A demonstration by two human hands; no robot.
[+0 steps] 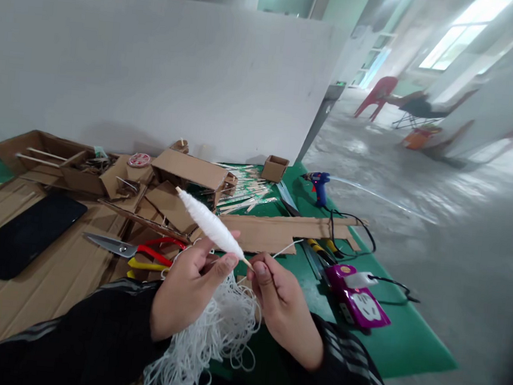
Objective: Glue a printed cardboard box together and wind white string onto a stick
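A person's two bare hands hold a plump, spindle-shaped winding of white thread (pixel 211 224) aslant above a cluttered green tabletop (pixel 413 350); take that winding as the landmark. A slim, pale wooden stick (pixel 248 265) pokes out at both its ends. The left hand (pixel 187 288) grips the winding's lower end between thumb and fingers; the right hand (pixel 282 305) pinches the bare stick just beyond it. Below the winding, towards the wearer, hangs a loose, tangled heap of white cord (pixel 214 338). Its loops look likely to knot or snag on a sleeve if pulled carelessly. Should the left fingers squeeze or drag towards the tip, the layers might slide along the stick and loosen; a sideways push between the hands could snap so thin a rod. Left of the winding lie red-handled metal scissors (pixel 119 246), near enough for stray cord to catch. Well to its right, past a brown cardboard strip (pixel 275 230), sits a blue glue gun (pixel 320 189); if hot, its nozzle might burn a reaching hand.
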